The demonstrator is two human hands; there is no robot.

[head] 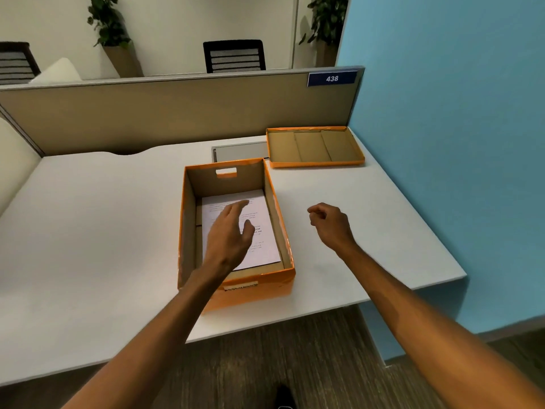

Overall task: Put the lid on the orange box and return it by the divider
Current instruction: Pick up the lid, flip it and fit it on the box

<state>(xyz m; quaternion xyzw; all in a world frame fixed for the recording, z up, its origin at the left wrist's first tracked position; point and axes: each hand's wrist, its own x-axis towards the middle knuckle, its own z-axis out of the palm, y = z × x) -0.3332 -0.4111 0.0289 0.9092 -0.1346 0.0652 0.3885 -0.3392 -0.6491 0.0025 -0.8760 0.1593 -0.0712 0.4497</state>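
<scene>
Orange box open; left hand straight-fingered over it; right hand loosely curled, empty.

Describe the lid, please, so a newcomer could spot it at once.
Follow the blue wall to the far right corner of the white desk, by the divider. The lid lies there upside down: shallow, orange-rimmed and empty, unlike the deeper orange box holding paper.

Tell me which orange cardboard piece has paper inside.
The deep orange box under the left hand, holding a printed sheet; the shallow lid by the divider lies upturned, empty.
</scene>
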